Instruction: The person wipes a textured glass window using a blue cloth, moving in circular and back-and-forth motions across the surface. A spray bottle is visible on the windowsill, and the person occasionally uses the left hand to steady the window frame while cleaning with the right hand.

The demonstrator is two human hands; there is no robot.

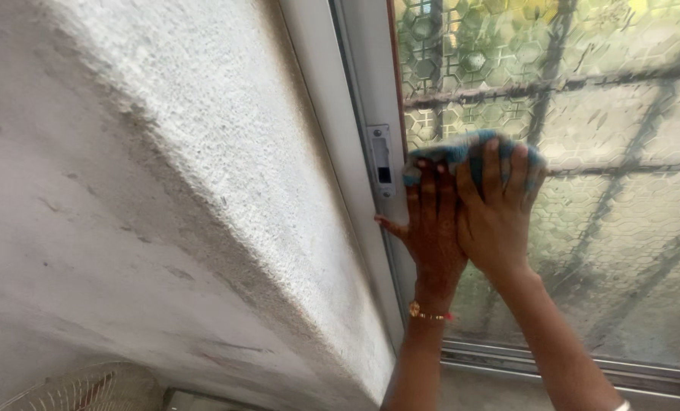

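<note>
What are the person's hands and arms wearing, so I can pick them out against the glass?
Both forearms are bare, with no sleeves in view. The left hand has a thin gold-coloured bracelet with a bit of red at the wrist, and dark reddish patterning shows on its back and fingers. The right hand has no rings that I can see; something pale shows on that arm at the picture's bottom edge.

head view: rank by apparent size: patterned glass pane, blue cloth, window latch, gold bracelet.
1. patterned glass pane, by far the largest.
2. blue cloth, mostly hidden under the left hand and right hand, so its true extent is unclear.
3. window latch.
4. gold bracelet, only part showing.
</note>
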